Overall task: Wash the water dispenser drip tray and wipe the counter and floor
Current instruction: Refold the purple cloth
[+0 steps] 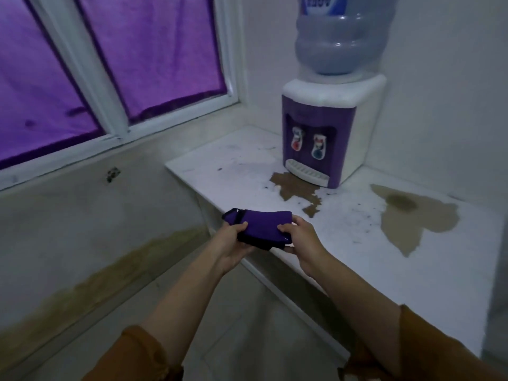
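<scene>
1. Left hand (233, 243): grasps the left end of a folded purple cloth (261, 222), thumb on top, fingers curled beneath.
2. Right hand (299, 239): grasps the right end of the same cloth, thumb on top, fingers beneath. Both forearms extend from orange-brown sleeves (137, 356).
3. The cloth is held over the front edge of the white counter (343, 257), near its left end; whether it touches the surface cannot be determined.
4. Water dispenser (319, 127): white body with purple front, upright at the back of the counter in the wall corner. An inverted blue bottle (341, 42) is seated on top.
5. Drip tray (306, 173): white, slotted, seated in the dispenser base below the red tap (297, 138) and blue tap (319, 145) — well apart from both hands.
6. Counter condition:
   - a brown puddle (295, 188) starts just in front of the drip tray and runs toward the front edge;
   - a larger brown puddle (417, 218) lies to the right;
   - dark specks are scattered between them.
7. The tiled floor (233, 325) shows below the counter. The wall beneath the window (110, 111) carries a yellow-brown stain (110, 270); purple curtains (154, 50) cover the panes.
</scene>
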A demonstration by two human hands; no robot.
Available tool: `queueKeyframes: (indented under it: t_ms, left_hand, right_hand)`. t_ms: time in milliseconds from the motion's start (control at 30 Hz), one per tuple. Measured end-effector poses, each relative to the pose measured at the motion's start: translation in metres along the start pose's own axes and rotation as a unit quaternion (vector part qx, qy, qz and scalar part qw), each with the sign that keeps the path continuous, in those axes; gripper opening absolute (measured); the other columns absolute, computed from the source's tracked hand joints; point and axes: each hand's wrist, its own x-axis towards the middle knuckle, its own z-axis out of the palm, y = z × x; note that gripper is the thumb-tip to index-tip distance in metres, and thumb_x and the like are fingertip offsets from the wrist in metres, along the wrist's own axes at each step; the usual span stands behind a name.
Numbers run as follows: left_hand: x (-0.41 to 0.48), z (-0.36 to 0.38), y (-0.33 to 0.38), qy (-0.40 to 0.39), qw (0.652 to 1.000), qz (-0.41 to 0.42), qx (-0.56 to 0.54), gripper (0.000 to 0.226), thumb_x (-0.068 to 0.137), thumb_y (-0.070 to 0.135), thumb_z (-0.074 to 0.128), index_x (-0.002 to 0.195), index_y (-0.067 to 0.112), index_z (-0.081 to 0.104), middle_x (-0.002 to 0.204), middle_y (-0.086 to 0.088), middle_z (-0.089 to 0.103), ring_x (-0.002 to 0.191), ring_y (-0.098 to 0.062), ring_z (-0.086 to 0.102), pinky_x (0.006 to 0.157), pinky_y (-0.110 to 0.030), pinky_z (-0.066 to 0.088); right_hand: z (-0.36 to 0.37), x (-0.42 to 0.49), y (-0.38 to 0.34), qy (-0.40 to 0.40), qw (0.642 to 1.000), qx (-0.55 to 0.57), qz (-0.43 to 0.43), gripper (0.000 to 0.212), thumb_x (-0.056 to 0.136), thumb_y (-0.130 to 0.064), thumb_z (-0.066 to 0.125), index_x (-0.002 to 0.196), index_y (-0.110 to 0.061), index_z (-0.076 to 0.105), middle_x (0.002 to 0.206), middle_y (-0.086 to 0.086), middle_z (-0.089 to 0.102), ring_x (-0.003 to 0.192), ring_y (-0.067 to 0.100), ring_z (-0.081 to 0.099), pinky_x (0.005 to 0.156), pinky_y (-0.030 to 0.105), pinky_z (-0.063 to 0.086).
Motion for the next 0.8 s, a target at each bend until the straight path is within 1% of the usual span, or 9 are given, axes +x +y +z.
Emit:
queueKeyframes:
  t_ms: [100,133,267,433,500,567,633,700,800]
  left_hand:
    - [0.041,0.047,-0.016,-0.013,0.998,-0.025,0.053,0.031,0.097,0.005,0.044,0.127,0.017,0.043,0.127,-0.012,0.056,0.097,-0.022,0.059,0.085,-0.041,0.050]
    - [0.053,0.063,-0.023,-0.014,0.996,-0.034,0.078,0.031,0.097,0.006,0.044,0.125,0.019,0.043,0.130,-0.012,0.054,0.102,-0.023,0.057,0.089,-0.042,0.046]
    - [0.088,0.121,-0.054,-0.036,0.986,-0.077,0.140,0.046,0.097,0.004,0.043,0.140,0.020,0.033,0.122,-0.007,0.052,0.110,-0.025,0.052,0.091,-0.043,0.043]
    - [0.123,0.165,-0.088,-0.065,0.970,-0.109,0.208,0.050,0.097,0.002,0.042,0.141,0.023,0.032,0.120,-0.006,0.053,0.109,-0.024,0.052,0.091,-0.043,0.044]
    - [0.136,0.173,-0.099,-0.078,0.961,-0.119,0.239,0.051,0.097,0.002,0.042,0.142,0.023,0.030,0.127,-0.007,0.052,0.112,-0.025,0.052,0.090,-0.042,0.044]
    - [0.149,0.175,-0.109,-0.093,0.943,-0.128,0.292,0.054,0.098,0.004,0.042,0.145,0.024,0.026,0.138,-0.008,0.048,0.121,-0.026,0.049,0.090,-0.041,0.044]
    - [0.160,0.173,-0.115,-0.107,0.919,-0.134,0.354,0.058,0.098,0.007,0.042,0.149,0.025,0.019,0.147,-0.007,0.041,0.131,-0.027,0.043,0.093,-0.041,0.042]
    - [0.170,0.170,-0.120,-0.126,0.895,-0.145,0.402,0.063,0.099,0.011,0.042,0.151,0.027,0.011,0.151,-0.006,0.035,0.135,-0.027,0.038,0.100,-0.042,0.039]
    - [0.177,0.167,-0.122,-0.148,0.868,-0.156,0.447,0.066,0.099,0.012,0.043,0.152,0.022,0.005,0.154,-0.009,0.028,0.140,-0.028,0.031,0.109,-0.043,0.032]
  right_hand:
    - [-0.055,0.034,-0.012,0.049,0.998,-0.021,0.017,0.041,0.091,0.000,0.049,0.132,-0.009,0.049,0.108,0.007,0.058,0.075,0.008,0.057,0.055,0.020,0.045]
    - [-0.074,0.043,-0.015,0.062,0.998,-0.021,0.026,0.041,0.092,0.000,0.048,0.132,-0.009,0.049,0.108,0.007,0.058,0.075,0.009,0.057,0.054,0.020,0.044]
    - [-0.140,0.069,-0.014,0.125,0.990,-0.015,0.070,0.039,0.092,0.003,0.045,0.130,-0.005,0.049,0.114,0.012,0.058,0.079,0.015,0.058,0.054,0.021,0.044]
    - [-0.194,0.083,0.003,0.176,0.975,0.028,0.131,0.036,0.089,0.005,0.050,0.124,-0.002,0.052,0.110,0.014,0.057,0.080,0.021,0.058,0.055,0.027,0.045]
    - [-0.206,0.088,0.012,0.188,0.968,0.052,0.157,0.039,0.088,0.004,0.053,0.127,0.001,0.051,0.118,0.015,0.058,0.095,0.029,0.060,0.062,0.031,0.050]
    - [-0.215,0.091,0.021,0.194,0.961,0.073,0.182,0.045,0.086,0.003,0.055,0.131,0.003,0.048,0.131,0.020,0.055,0.111,0.036,0.057,0.069,0.035,0.051]
    - [-0.219,0.093,0.027,0.195,0.957,0.092,0.194,0.046,0.086,0.003,0.055,0.131,0.005,0.047,0.131,0.021,0.055,0.107,0.035,0.056,0.066,0.034,0.052]
    - [-0.219,0.096,0.031,0.194,0.955,0.101,0.202,0.043,0.087,0.004,0.055,0.129,0.006,0.049,0.123,0.020,0.058,0.101,0.032,0.056,0.064,0.032,0.051]
    - [-0.219,0.101,0.037,0.207,0.951,0.090,0.213,0.040,0.088,0.006,0.053,0.128,0.004,0.050,0.123,0.020,0.059,0.103,0.033,0.057,0.073,0.035,0.052]
